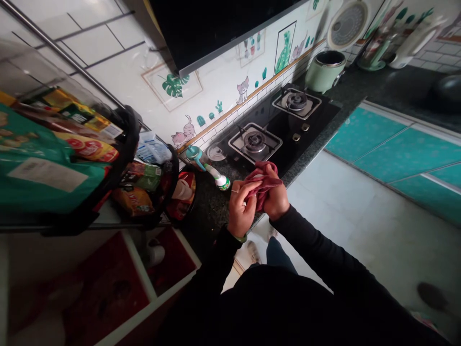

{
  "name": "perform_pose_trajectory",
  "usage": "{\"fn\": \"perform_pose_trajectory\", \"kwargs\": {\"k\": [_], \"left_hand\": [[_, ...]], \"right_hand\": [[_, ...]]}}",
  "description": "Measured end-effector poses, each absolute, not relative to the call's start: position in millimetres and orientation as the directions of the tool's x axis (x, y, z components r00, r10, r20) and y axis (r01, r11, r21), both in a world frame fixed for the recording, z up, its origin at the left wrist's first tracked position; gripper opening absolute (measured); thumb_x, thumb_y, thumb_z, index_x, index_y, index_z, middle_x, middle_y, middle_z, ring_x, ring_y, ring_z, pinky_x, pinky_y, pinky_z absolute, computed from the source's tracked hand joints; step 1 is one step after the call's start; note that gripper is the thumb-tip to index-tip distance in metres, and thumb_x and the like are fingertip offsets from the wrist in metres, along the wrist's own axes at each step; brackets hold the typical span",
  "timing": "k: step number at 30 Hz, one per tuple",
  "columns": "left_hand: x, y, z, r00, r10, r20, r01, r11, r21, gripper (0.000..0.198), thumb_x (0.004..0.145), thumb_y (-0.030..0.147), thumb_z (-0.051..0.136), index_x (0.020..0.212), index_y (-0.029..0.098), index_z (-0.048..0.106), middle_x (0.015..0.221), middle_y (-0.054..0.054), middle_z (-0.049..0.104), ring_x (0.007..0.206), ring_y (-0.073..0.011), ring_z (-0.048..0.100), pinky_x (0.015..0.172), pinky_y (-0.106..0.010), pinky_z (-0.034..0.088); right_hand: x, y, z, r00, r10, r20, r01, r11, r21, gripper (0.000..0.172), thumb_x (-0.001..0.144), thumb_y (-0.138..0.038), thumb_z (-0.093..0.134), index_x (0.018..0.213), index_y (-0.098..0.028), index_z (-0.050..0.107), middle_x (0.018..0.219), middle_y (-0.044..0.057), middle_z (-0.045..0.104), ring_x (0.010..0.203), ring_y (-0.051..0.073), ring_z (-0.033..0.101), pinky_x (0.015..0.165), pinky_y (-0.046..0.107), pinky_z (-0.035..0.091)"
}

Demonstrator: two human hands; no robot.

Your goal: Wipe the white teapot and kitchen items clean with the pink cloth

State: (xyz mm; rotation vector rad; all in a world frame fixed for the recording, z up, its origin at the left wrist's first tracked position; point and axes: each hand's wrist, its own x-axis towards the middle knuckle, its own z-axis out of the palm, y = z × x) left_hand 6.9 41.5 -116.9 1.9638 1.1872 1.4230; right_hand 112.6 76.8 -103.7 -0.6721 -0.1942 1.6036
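Observation:
A dark red cloth (264, 185) is bunched up between my two hands, above the counter's front edge. My left hand (242, 207) presses on its near side with bent fingers. Wrapped round the other side, my right hand (277, 199) grips the cloth from the right. Part of the fingers is hidden in its folds. Just left of the hands, a white and green bottle (217, 177) lies tilted on the counter, close to a teal spray head (194, 153). The black gas stove (288, 129) with two burners lies beyond my hands.
A tiered black rack (135, 139) full of food packets stands at the left. Below it is an open cabinet (139, 269). A pale green pot (325, 72) stands past the stove, and a dark hood (223, 29) hangs above.

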Motion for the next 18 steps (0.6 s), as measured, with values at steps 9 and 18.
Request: {"fn": "perform_pose_trajectory", "kwargs": {"k": [9,18], "left_hand": [[11,55,-116,0.091,0.835,0.543,0.384,-0.532,0.754,0.028,0.105,0.025,0.053,0.125,0.023,0.072,0.113,-0.009,0.071,0.107,-0.0205,0.067,0.097,-0.037,0.057],[13,37,-142,0.032,0.734,0.679,0.410,-0.629,0.661,0.028,0.101,0.013,0.057,0.117,0.026,0.076,0.108,-0.007,0.065,0.106,-0.0183,0.066,0.096,-0.035,0.056]], "right_hand": [[110,71,-100,0.149,0.960,-0.236,-0.755,-0.044,-0.655,0.013,0.096,-0.037,0.065,0.095,-0.024,0.068,0.089,-0.002,0.071,0.081,0.013,0.066,0.084,0.026,0.058],[128,81,-93,-0.119,0.933,-0.339,-0.847,-0.273,-0.456,0.018,0.101,-0.039,0.058,0.097,-0.022,0.065,0.073,-0.001,0.072,0.063,0.017,0.069,0.069,0.035,0.065]]}}
